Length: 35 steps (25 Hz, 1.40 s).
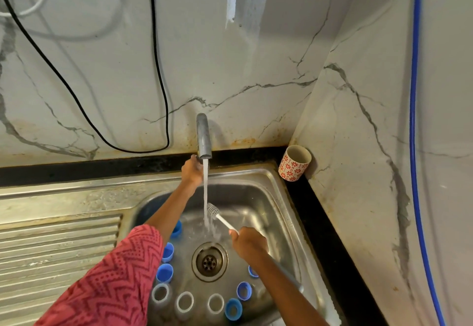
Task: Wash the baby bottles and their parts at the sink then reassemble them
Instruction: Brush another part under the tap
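Water runs from the grey tap [204, 136] into the steel sink [275, 197]. My left hand [192, 171] is closed around the tap's base behind the stream. My right hand [247, 242] grips the white handle of a bottle brush [214, 211], whose grey bristle head sits in the falling water. Three clear bottles [185, 302] stand upright along the sink's near side. Several blue caps and rings [164, 272] lie around the drain [210, 261], on its left and right.
A ridged steel drainboard [58, 243] lies left of the basin. A red-and-white patterned cup [294, 163] stands in the back right corner on the black counter. A black cable [156, 69] hangs on the marble wall, and a blue hose [414, 121] runs down the right wall.
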Each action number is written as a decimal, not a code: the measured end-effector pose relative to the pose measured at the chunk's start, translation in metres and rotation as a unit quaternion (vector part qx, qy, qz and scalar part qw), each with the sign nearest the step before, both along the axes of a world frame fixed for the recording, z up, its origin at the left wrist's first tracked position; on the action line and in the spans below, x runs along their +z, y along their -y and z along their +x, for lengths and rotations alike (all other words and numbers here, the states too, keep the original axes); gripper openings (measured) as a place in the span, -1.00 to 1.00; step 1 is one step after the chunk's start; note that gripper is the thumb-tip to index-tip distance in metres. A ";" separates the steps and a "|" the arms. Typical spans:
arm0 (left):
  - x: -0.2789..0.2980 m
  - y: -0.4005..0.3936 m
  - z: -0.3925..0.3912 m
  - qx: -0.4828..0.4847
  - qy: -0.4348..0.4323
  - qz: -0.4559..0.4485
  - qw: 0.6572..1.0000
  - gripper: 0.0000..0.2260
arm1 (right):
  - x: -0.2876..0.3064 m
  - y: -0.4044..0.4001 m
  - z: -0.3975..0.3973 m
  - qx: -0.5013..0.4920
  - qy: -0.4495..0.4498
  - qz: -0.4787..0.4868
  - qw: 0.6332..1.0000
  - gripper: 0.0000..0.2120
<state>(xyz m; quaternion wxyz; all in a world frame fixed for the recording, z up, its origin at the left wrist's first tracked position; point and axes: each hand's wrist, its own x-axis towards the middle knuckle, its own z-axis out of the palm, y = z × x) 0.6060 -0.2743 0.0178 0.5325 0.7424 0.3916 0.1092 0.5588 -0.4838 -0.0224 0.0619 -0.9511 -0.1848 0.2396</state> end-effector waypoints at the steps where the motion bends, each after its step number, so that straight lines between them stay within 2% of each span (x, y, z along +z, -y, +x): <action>1: 0.000 0.001 0.001 -0.008 -0.008 -0.002 1.000 -0.76 | -0.001 0.004 0.001 0.002 0.001 -0.001 1.000 -0.49; 3: 0.004 0.006 0.005 -0.043 -0.044 0.023 0.998 -0.69 | -0.002 0.009 -0.001 0.010 -0.009 0.001 1.000 -0.49; 6: 0.012 0.010 0.002 -0.119 -0.097 0.110 0.982 -0.53 | 0.003 0.007 -0.005 0.001 -0.012 0.017 1.000 -0.49; 9: 0.006 0.006 -0.015 -0.199 -0.090 0.144 0.965 -0.42 | 0.008 0.013 -0.010 -0.016 -0.007 0.017 1.000 -0.48; 11: -0.003 0.006 -0.032 -0.195 -0.076 0.076 0.975 -0.45 | 0.011 0.024 -0.013 -0.031 -0.006 0.022 0.999 -0.49; 13: -0.013 0.015 -0.053 -0.193 -0.129 -0.013 0.973 -0.66 | 0.016 0.035 -0.016 -0.039 0.005 0.033 0.999 -0.50; 14: -0.018 0.020 -0.062 -0.209 -0.173 -0.029 0.962 -0.68 | 0.021 0.039 -0.018 -0.043 0.013 0.042 0.998 -0.50; 17: -0.020 0.035 -0.082 -0.201 -0.197 -0.082 0.956 -0.55 | 0.034 0.044 -0.025 -0.029 0.038 0.075 0.996 -0.50; 19: -0.018 0.036 -0.088 -0.182 -0.165 -0.163 0.956 -0.56 | 0.039 0.044 -0.032 0.000 0.049 0.078 0.996 -0.50; 21: -0.004 0.035 -0.097 -0.176 -0.104 -0.198 0.959 -0.70 | 0.044 0.047 -0.041 0.020 0.070 0.082 0.994 -0.50; 23: 0.007 0.031 -0.101 -0.185 -0.036 -0.172 0.967 -0.89 | 0.053 0.049 -0.048 0.018 0.091 0.101 0.991 -0.51; 25: 0.019 0.027 -0.106 -0.162 0.035 -0.136 0.977 -0.83 | 0.064 0.049 -0.053 0.027 0.123 0.104 0.987 -0.52; 29: 0.042 0.035 -0.106 -0.092 0.136 -0.166 0.972 -0.98 | 0.085 0.052 -0.063 0.033 0.178 0.106 0.978 -0.50; 35: 0.057 0.058 -0.094 -0.015 0.228 -0.302 0.925 -0.73 | 0.098 0.055 -0.071 0.040 0.245 0.050 0.967 -0.52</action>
